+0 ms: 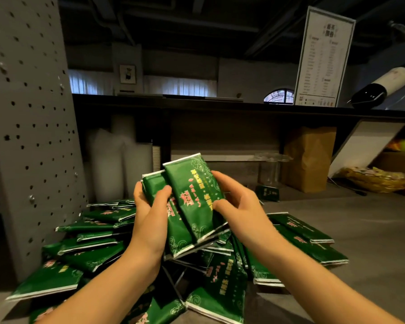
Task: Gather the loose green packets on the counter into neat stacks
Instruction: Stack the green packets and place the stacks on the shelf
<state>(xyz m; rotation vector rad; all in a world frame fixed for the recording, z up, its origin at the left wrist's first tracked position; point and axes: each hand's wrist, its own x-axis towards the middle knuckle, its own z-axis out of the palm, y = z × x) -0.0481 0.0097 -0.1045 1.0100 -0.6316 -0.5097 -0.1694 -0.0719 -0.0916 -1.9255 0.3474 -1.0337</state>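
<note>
Both hands hold a bundle of green packets (192,206) raised above the counter (372,242), near the centre of the view; the bundle stands roughly upright, tilted to the left, its packets fanned and not flush. The left hand (147,213) grips the bundle from the left side, thumb pressed on the front face, fingers wrapped behind; the right hand (239,206) grips the right edge, thumb on the front packet, fingers curled over the far side; both hands are clamped on the bundle. Beneath the forearms, loose packets (89,244) lie in a disordered heap on the counter, overlapping at varied angles; the heap extends from the near left to the near centre. To its right, a second group of packets (302,235) lies in a rough overlapping row. A single packet (268,192) stands farther back, apart from the heap, just beside a clear glass stand (270,164). A grey perforated panel (28,113) rises at the left; a brown paper bag (310,157) stands at the far right under a dark shelf (197,105); a printed menu card (323,59) stands on that shelf.
</note>
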